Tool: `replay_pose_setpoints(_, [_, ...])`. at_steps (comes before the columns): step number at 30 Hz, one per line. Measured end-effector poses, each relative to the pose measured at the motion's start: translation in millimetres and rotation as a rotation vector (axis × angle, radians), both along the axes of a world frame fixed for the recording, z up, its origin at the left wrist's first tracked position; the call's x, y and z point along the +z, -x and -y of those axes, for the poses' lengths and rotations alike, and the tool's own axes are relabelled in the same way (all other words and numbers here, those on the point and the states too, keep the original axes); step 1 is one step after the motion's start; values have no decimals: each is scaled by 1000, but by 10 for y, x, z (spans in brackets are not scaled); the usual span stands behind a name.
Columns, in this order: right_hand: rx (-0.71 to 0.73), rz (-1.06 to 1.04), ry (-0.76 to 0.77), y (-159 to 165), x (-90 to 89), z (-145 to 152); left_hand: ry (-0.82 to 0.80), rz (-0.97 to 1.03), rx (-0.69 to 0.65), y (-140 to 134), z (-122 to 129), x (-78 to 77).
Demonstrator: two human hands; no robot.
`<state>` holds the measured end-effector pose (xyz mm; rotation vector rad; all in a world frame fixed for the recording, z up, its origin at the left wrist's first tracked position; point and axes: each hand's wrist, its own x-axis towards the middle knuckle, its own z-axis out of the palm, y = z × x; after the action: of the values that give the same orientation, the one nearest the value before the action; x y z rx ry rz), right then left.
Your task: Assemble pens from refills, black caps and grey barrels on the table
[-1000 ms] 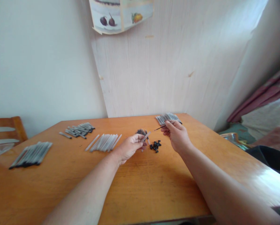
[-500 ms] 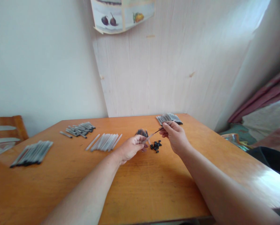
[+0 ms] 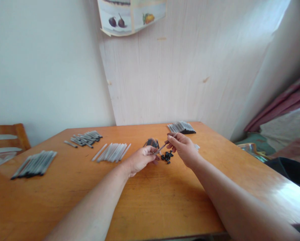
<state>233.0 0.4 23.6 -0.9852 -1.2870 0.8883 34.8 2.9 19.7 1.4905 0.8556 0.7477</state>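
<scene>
Pen barrel [image 3: 160, 149]: above table [image 3: 152, 201], pinched in left hand [image 3: 139, 160]. Right hand [image 3: 183, 147] pinches dark refill [image 3: 167, 143], apparently partly inserted. Hands near, apart. Judgement: keep both coaxial, slide gently, avoid bending. Black plugs [image 3: 168, 156] just beside; dark refill bundle [image 3: 153, 143] behind; white barrels [image 3: 112, 152] farther left.

Wooden table [image 3: 160, 201]: black-ended tubes [image 3: 35, 163], white tubes [image 3: 112, 152], black caps [image 3: 167, 156], dark rods [image 3: 152, 143]

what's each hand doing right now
Left hand: closed, holding a slim pen barrel.
Right hand: closed, holding a thin dark pen refill.
</scene>
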Motion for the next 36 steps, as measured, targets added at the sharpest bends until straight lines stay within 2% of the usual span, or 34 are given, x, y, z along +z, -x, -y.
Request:
replay_pose_setpoints(7, [-117, -15, 2, -53, 30, -3, 73, 23, -32, 57, -88, -20])
replay_pose_setpoints(13, [-160, 104, 80, -118, -19, -70, 112, 52, -23, 85, -120, -34])
replay_pose_setpoints(15, [-180, 233, 103, -160, -58, -103, 125, 51, -8, 88, -122, -39])
replay_pose_setpoints(20, [-284, 845, 81, -274, -118, -151, 162, 42, 18, 95, -128, -52])
replay_pose_setpoints(23, [-278, 1088, 113, -306, -108, -150, 168, 36, 14, 96, -126, -52])
replay_pose_setpoints(31, [-124, 1302, 152, -329, -122, -200, 159, 4, 11, 90, -117, -53])
replay_pose_setpoints(36, [-125, 1364, 167, -328, -126, -206, 154, 4, -9, 95, -126, -67])
